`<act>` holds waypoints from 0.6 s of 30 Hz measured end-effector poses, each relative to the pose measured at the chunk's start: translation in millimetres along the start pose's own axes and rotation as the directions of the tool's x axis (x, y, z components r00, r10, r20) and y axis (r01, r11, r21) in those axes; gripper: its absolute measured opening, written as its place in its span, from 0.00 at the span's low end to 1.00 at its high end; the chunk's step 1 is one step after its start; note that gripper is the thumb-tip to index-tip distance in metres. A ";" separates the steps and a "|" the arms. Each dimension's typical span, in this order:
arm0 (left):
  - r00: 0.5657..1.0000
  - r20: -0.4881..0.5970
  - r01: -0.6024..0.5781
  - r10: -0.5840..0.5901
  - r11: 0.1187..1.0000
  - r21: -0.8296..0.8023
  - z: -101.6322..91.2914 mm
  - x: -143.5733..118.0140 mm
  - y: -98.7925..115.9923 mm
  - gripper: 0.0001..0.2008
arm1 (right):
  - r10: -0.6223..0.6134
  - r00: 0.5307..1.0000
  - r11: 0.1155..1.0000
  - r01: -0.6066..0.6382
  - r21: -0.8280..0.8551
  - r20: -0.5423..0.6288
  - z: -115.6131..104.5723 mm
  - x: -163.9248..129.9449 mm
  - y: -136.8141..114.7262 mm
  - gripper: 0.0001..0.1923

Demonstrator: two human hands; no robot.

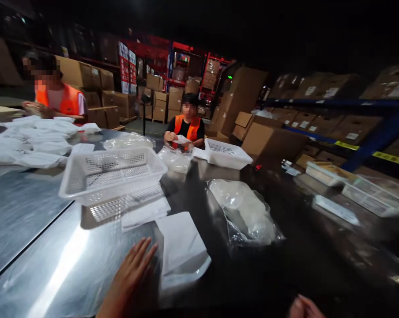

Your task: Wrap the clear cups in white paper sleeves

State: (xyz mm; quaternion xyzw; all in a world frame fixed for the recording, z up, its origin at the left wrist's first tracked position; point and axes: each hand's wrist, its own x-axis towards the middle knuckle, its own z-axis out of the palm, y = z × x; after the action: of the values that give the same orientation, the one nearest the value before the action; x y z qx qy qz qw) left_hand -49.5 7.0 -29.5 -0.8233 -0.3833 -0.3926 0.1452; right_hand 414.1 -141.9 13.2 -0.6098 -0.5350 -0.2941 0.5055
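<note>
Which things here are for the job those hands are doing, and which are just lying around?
Probably for the job, being near the hands:
the flat white piece, right beside the left hand
the clear plastic bag with pale things inside

Probably just lying about, farther off:
the cardboard boxes
the long white packet
the baskets at the right

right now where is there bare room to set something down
Bare: shiny tabletop left of the left hand, this side of the large perforated basket; dark tabletop between the flat white bag and clear plastic bag. Crowded: far left, heaped white packages.
</note>
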 end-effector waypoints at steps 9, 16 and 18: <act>0.909 0.167 -0.390 0.383 0.921 0.013 17.1 73.5 12.0 0.33 | -0.656 0.595 0.755 0.524 0.395 0.464 173.9 16.7 -80.0 0.26; 0.884 0.104 -0.459 0.456 0.888 0.008 10.3 66.4 -1.0 0.25 | -0.750 0.456 0.662 0.499 0.560 0.480 169.1 17.4 -85.8 0.17; 0.869 0.108 -0.487 0.482 0.873 0.023 2.4 58.1 -0.9 0.29 | -0.756 0.425 0.654 0.502 0.566 0.497 155.5 17.3 -89.6 0.20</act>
State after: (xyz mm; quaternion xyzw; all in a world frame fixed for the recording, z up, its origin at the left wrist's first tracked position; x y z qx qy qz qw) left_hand -25.8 38.9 12.9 -0.9077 -0.1808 -0.2929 0.2402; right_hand 305.2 1.5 6.7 -0.3270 -0.9149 -0.1148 0.2067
